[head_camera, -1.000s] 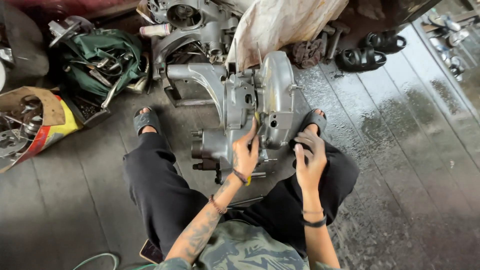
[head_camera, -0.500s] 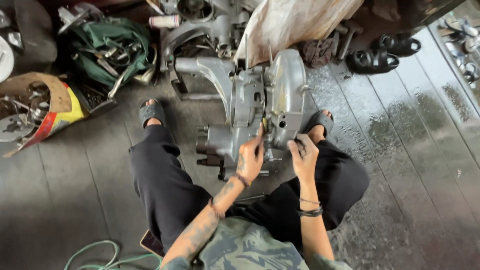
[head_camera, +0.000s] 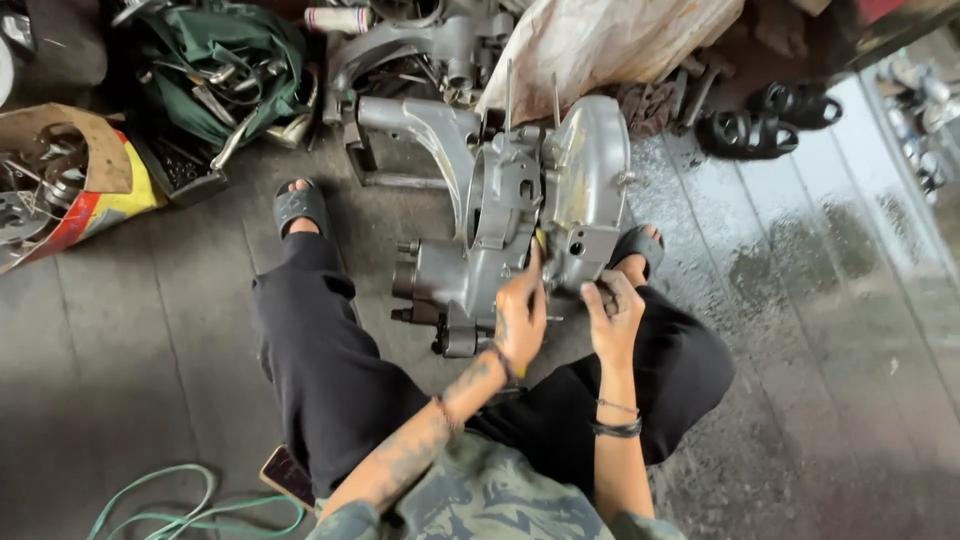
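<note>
Head view, and you're squatting over a grey aluminium engine case (head_camera: 520, 215) that sits on the dark plank floor (head_camera: 150, 340) between your sandalled feet. Your left hand (head_camera: 522, 312) is curled tight around a slim tool with a yellow tip (head_camera: 540, 240), a screwdriver by the look of it, its tip pushed in at the seam between the two case halves. Your right hand (head_camera: 612, 315) rests against the lower edge of the right half, fingers bent; I cannot tell whether it pinches anything. Looks like you're working at that joint, so the next move calls for a steady wrist and even pressure. Green tool bag (head_camera: 215, 60) and cardboard box of parts (head_camera: 60, 180) lie off to your left, a green hose (head_camera: 190, 510) behind.
</note>
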